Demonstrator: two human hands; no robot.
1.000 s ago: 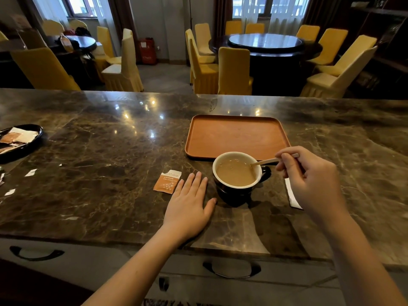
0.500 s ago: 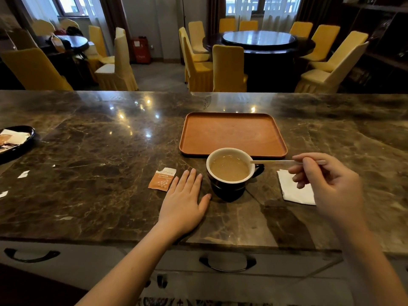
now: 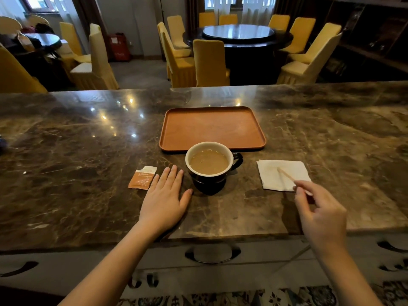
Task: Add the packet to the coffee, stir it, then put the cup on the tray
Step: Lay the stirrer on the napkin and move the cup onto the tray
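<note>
A dark cup with a white inside holds milky coffee and stands on the marble counter just in front of the orange tray. The torn orange packet lies flat to the cup's left. My left hand rests flat on the counter between packet and cup, fingers apart, holding nothing. My right hand pinches the near end of a thin wooden stir stick, whose far tip lies on the white napkin right of the cup.
The counter's front edge runs just below my hands, with drawer handles under it. Beyond the counter stand yellow-covered chairs and a round dark table.
My right hand took the stick out of the cup, carried it right and lowered its tip onto the napkin. My left hand stayed put. The view shifted slightly left to right.
</note>
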